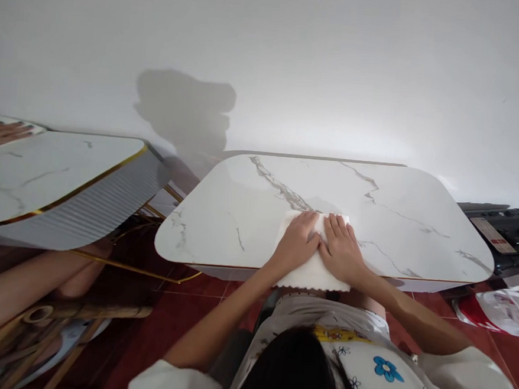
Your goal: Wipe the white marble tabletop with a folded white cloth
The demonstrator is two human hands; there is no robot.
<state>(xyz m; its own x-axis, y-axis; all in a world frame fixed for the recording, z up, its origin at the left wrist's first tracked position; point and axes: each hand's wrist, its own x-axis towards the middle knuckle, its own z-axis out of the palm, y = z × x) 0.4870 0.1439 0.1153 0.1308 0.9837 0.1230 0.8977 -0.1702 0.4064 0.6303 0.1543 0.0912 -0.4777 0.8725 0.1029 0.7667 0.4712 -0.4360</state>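
Note:
A white cloth [316,272] lies spread at the front edge of a white marble-patterned table [222,215], its near end hanging slightly past the edge. My left hand [298,239] rests flat on the cloth's left part, fingers stretched forward. Beside it, my right hand [339,244] presses flat on the right part, and the two thumbs meet or nearly meet in the middle. Neither hand is wrapped round anything. What lies beneath the cloth is hidden.
At the left stands a second marble-patterned table [65,175] with a gold rim, where another person's hand [3,134] rests on a white cloth. A bamboo chair [91,310] is below. On the right are a black case [512,233] and a plastic bag [500,312]. A white wall [322,62] rises behind.

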